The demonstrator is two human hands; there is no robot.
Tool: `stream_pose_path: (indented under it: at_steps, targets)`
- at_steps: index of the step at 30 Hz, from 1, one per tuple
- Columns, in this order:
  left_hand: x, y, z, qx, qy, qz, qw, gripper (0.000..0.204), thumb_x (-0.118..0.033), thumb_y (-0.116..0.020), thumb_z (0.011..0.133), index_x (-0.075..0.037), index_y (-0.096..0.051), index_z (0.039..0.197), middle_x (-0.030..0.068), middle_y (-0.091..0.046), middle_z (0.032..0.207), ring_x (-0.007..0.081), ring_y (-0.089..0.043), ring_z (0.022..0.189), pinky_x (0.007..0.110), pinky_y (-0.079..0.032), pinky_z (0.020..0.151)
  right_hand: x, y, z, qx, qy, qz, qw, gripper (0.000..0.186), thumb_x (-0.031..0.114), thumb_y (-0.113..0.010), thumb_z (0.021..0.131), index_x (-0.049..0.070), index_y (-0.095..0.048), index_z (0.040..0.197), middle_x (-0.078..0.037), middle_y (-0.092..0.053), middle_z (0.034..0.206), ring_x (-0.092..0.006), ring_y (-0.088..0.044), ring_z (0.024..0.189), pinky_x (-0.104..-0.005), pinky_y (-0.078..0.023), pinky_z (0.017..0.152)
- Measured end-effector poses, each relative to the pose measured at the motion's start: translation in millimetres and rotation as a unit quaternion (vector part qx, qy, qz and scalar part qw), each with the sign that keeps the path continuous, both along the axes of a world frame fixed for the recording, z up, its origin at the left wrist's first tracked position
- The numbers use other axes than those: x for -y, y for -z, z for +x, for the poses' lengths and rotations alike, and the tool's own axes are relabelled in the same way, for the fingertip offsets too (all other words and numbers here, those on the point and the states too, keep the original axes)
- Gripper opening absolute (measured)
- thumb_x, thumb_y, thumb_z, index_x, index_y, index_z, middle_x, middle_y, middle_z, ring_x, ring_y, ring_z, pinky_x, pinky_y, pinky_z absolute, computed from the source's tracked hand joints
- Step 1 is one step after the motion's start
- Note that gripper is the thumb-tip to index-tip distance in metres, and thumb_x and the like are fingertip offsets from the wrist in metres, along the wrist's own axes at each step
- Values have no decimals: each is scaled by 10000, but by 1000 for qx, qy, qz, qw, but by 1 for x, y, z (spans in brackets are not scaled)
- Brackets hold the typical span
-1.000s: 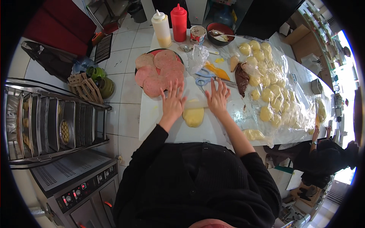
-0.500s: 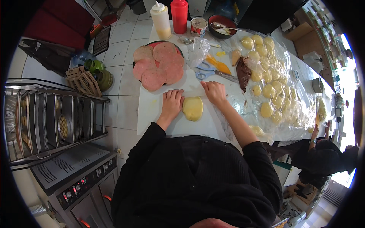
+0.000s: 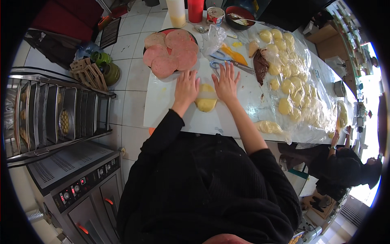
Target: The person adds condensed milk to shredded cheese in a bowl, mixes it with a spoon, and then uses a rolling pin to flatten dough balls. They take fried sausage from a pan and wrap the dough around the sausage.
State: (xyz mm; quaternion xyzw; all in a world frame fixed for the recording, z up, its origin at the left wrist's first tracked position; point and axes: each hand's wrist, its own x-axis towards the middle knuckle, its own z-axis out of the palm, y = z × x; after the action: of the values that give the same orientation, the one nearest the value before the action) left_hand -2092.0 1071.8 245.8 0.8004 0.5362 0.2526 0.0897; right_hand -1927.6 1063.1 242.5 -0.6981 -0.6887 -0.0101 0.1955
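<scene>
My left hand (image 3: pixel 187 88) and my right hand (image 3: pixel 226 84) lie palm down with fingers stretched along a pale rolling pin (image 3: pixel 206 94), one at either side of the yellow dough (image 3: pixel 205 105). The pin crosses the dough, which shows above and below it on the white tabletop (image 3: pixel 160 114). Just beyond my left fingers is a plate (image 3: pixel 195 40) covered with overlapping pink round meat slices (image 3: pixel 170 57). Scissors (image 3: pixel 215 64), a yellow-orange utensil (image 3: pixel 232 57) and a crumpled clear bag (image 3: pixel 215 40) lie beyond the hands.
Several dough balls (image 3: pixel 285 105) under plastic and a brown-filled bag (image 3: pixel 260 69) cover the right. Squeeze bottles (image 3: pixel 196 10), a tin (image 3: pixel 215 15) and a bowl (image 3: pixel 239 24) stand behind. A rack (image 3: pixel 44 118) and an oven (image 3: pixel 87 183) flank the left; a co-worker (image 3: pixel 343 162) is at the right.
My fingers were curled over the pin half a second ago and now stretch flat. Both hands and the pin have moved forward over the dough. The whole view has shifted, with the table higher in frame.
</scene>
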Motion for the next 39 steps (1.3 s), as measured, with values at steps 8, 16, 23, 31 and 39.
stream_pose_path:
  at_steps: [8,16,23,31,39]
  targets:
    - [130,-1,-33,-85,23,-16,996,498,-189,-514,791,-60,-388,1256,75,-448,1222,226,-412,1125,383,-271,976,133,-18,-16,19,-74,-80,994,561,331,-456,841,52,-304,1303,-114,-305,1338,-277,-230,1266,-496,-161,1009]
    - [134,10,-62,14,149,-13,989,440,-47,-497,775,-69,-453,1212,38,-505,1160,185,-448,1096,332,-301,963,164,-6,14,-41,-184,-60,980,507,149,-585,750,96,-431,1230,-28,-502,1049,-202,-443,993,-438,-238,955]
    - [55,6,-29,-94,57,-27,994,583,-322,-411,842,-80,-238,1344,78,-185,1413,239,-144,1311,477,-68,1040,75,-6,11,65,-35,-34,997,570,361,-443,833,84,-308,1313,-78,-312,1333,-242,-227,1255,-554,-28,999]
    - [-67,-3,10,-119,-48,89,988,536,-370,-334,884,-186,-199,1370,77,-137,1430,251,-102,1322,561,16,1005,-52,-2,32,67,44,61,995,626,464,-350,865,42,-271,1320,-109,-227,1386,-255,-118,1314,-599,77,975]
    - [-65,-3,5,-64,-46,112,991,546,-364,-368,874,-198,-206,1369,85,-125,1433,276,-97,1322,607,64,966,-27,-18,32,-87,-63,19,994,417,411,-452,841,36,-527,1007,-132,-538,1019,-295,-446,1064,-489,-265,925]
